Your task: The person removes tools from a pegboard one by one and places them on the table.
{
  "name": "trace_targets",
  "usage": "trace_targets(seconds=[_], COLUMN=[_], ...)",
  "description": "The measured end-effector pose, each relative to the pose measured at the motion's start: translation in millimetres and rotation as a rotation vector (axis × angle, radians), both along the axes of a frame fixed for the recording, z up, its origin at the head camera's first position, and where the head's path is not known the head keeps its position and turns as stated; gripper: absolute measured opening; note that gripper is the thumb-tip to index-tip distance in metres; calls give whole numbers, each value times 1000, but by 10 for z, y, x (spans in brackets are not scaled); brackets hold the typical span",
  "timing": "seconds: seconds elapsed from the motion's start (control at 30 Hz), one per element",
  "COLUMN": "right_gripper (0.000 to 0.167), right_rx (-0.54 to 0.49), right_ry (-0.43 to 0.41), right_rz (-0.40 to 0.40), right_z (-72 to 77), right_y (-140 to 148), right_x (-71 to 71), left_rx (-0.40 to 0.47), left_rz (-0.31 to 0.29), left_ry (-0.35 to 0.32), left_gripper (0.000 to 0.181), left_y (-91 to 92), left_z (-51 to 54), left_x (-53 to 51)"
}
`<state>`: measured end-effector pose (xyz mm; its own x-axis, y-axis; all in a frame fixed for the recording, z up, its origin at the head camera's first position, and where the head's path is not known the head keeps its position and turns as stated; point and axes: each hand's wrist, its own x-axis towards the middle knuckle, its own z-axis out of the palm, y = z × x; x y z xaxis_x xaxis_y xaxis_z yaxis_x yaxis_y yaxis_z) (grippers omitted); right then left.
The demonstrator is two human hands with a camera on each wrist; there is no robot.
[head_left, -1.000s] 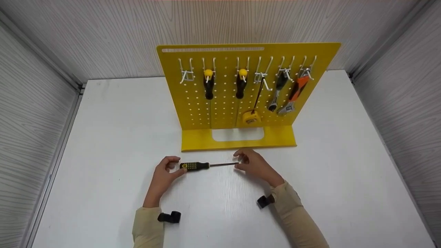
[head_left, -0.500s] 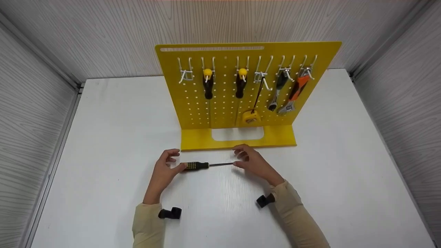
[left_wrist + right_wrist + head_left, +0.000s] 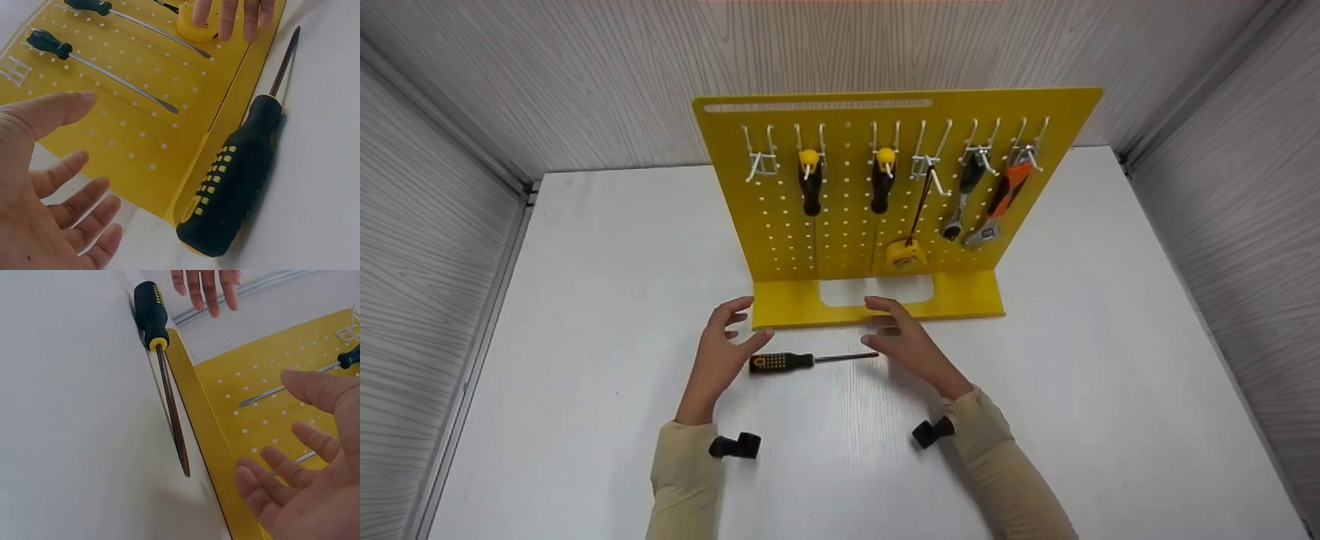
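Yellow pegboard (image 3: 840,259) stands upright on the counter (image 3: 607,300) and acts as the holder. Hanging from its white hooks (image 3: 763,155), left to right across the board: first hanging screwdriver (image 3: 811,191), second hanging screwdriver (image 3: 880,191), yellow tape measure (image 3: 906,253) on a dark cord, dark-handled wrench (image 3: 971,174), orange-and-black wrench (image 3: 1008,192) near the board's right edge. Both hanging screwdrivers point down.

Loose screwdriver (image 3: 802,361) lies flat on the counter just in front of the pegboard's base (image 3: 787,304), roughly along its front edge, handle toward the board's left end, tip toward the right.

Person's left hand (image 3: 721,356) is spread wide at the pegboard's front left corner, grips nothing, thumb near the loose screwdriver's handle. Right hand (image 3: 911,349) also wide, nothing held, in front of the pegboard right of its middle, thumb near the loose screwdriver's tip. Head view overlaps its fingertips with the base; can't tell if they touch it.

Head view alone gives both wrenches, plus the beige sleeves (image 3: 684,465) and black wrist mounts (image 3: 746,445). Left wrist view adds the hanging screwdrivers' flat steel blades, hard to make out from the head, and cuts the tape measure off at the top. Right wrist view shows a yellow collar on the loose screwdriver where handle meets shaft, and the whole shaft down to the tip.
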<state>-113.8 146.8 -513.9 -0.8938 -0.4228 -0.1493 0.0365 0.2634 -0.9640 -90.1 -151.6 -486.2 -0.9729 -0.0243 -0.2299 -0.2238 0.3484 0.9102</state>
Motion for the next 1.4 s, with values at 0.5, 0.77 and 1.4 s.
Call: trace_targets(seconds=[0.5, 0.77, 1.4], right_gripper=[78, 78, 82], right_rx=[-36, -50, -105], right_ry=[28, 22, -29], right_rz=[-13, -2, -49], right_z=[115, 165, 233], right_y=[-123, -227, -362], right_x=[-76, -117, -143], left_rx=[19, 73, 125], left_rz=[-60, -56, -74], left_ry=[118, 139, 162], left_gripper=[71, 72, 80], left_y=[116, 214, 456], left_z=[265, 381, 588], left_x=[-225, -345, -576])
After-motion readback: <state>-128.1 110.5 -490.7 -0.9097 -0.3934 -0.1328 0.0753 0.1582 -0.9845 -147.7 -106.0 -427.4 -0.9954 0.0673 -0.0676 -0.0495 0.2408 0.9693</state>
